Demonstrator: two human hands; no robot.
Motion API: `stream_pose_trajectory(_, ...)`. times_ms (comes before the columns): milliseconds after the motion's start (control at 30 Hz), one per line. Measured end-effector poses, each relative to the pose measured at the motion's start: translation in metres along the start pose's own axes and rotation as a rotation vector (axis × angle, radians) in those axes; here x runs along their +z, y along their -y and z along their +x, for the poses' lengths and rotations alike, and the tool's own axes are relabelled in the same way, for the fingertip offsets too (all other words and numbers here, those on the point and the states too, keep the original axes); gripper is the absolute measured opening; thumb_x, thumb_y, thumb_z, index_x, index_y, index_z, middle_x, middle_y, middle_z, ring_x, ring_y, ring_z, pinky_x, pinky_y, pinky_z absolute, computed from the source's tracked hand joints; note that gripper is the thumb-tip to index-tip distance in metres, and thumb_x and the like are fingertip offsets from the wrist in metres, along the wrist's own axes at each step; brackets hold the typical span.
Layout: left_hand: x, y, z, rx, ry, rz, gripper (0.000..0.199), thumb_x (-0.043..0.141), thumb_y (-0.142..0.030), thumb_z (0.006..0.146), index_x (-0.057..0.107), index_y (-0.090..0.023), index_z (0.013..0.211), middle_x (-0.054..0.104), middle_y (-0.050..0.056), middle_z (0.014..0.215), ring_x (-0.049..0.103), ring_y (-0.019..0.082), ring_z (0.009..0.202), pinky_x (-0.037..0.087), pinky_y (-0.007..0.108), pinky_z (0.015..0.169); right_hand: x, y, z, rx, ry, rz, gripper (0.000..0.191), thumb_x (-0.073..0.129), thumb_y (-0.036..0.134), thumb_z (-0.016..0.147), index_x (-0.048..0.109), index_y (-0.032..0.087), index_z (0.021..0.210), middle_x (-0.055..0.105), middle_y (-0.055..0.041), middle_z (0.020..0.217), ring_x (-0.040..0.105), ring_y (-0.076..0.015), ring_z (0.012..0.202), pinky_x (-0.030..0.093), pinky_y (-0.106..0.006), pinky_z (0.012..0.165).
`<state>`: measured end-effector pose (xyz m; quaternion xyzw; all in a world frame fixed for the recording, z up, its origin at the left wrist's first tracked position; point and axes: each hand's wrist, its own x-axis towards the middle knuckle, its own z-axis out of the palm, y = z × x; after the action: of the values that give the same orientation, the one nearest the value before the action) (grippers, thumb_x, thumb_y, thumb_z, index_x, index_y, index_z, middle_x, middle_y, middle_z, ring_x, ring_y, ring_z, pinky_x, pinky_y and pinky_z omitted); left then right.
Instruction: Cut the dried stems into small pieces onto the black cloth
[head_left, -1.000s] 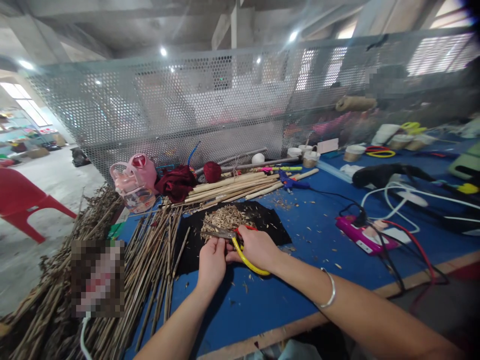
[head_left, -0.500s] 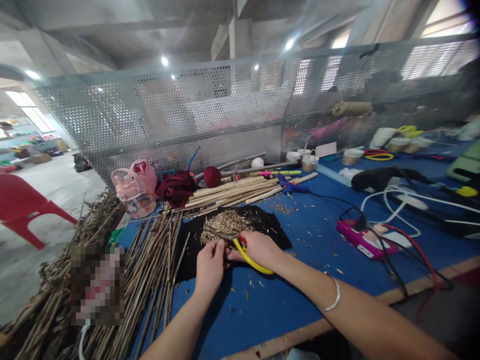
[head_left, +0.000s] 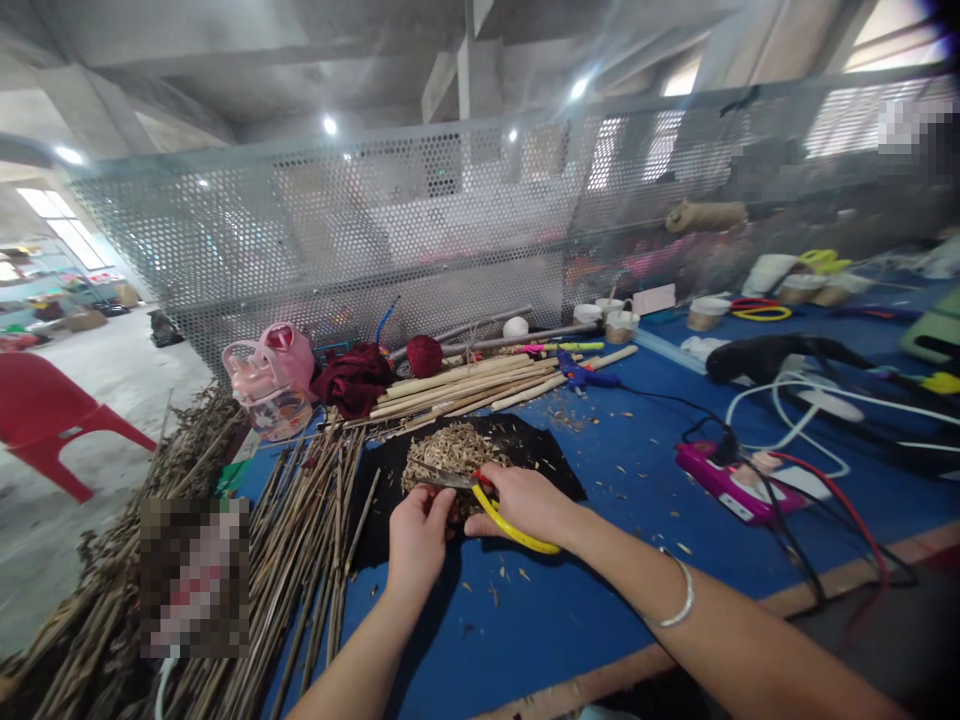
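My right hand (head_left: 531, 502) is wrapped round the yellow and red handles of a pair of scissors (head_left: 517, 530). The blades point left, over a heap of pale cut chips (head_left: 450, 447) on a black cloth (head_left: 551, 450). Close to the blades, my left hand (head_left: 420, 525) is closed with thumb and fingers together. Whatever it pinches is too small or hidden to make out. Left of the cloth lie many thin brown dry stems (head_left: 307, 540) on the blue table (head_left: 555, 610).
Peeled pale sticks (head_left: 465, 382) lie behind the cloth, with a blue glue gun (head_left: 581, 373) at their right end. A pink clear jug (head_left: 274, 385) and dark red yarn (head_left: 424, 355) stand at the back. A purple power strip (head_left: 739, 485) with cords lies right. A perforated metal screen (head_left: 360, 230) closes the back.
My right hand has shifted slightly right, and its thumb has moved away from the left hand. More of the scissor blades shows between the hands. My left hand has tipped slightly left.
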<state>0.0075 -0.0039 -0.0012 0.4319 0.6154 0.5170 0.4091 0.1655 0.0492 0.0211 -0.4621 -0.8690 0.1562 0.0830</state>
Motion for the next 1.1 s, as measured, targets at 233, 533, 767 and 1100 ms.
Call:
stream_pose_trajectory(233,0.000,-0.002,0.000,0.012,0.000,-0.047,0.035,0.056,-0.049,0.070,0.056,-0.015,0.075,0.058,0.002,0.063,0.055,0.014,0.057,0.046,0.023,0.051,-0.001,0.000,0.002,0.021,-0.038,0.015,0.062,0.048,0.077,0.062,0.055,0.019,0.085,0.064,-0.0064,0.073,0.061,-0.0229,0.066,0.032,-0.025,0.051)
stream_pose_trajectory(533,0.001,-0.008,-0.004,0.012,0.029,-0.057,0.040,0.051,-0.054,0.072,0.058,-0.015,0.077,0.059,0.004,0.067,0.056,0.015,0.062,0.046,0.023,0.052,0.001,-0.004,0.004,0.037,-0.024,0.066,0.049,0.053,0.067,0.068,0.055,0.020,0.080,0.063,-0.0047,0.073,0.059,-0.0190,0.065,0.031,-0.023,0.052)
stream_pose_trajectory(767,0.001,-0.007,-0.003,0.017,0.008,-0.107,0.035,0.053,-0.050,0.070,0.057,-0.015,0.071,0.060,0.003,0.064,0.056,0.015,0.059,0.047,0.025,0.053,0.000,0.002,-0.001,-0.010,-0.055,0.119,0.062,0.062,0.067,0.058,0.051,0.018,0.094,0.062,-0.0070,0.084,0.060,-0.0220,0.074,0.037,-0.025,0.059)
stream_pose_trajectory(1100,0.007,-0.006,-0.006,0.022,0.079,-0.282,0.036,0.054,-0.047,0.073,0.058,-0.013,0.084,0.062,0.004,0.073,0.058,0.015,0.065,0.047,0.024,0.056,0.008,0.005,-0.001,-0.134,-0.170,0.213,0.063,0.066,0.064,0.055,0.048,0.016,0.091,0.058,-0.0074,0.087,0.056,-0.0212,0.079,0.040,-0.029,0.068)
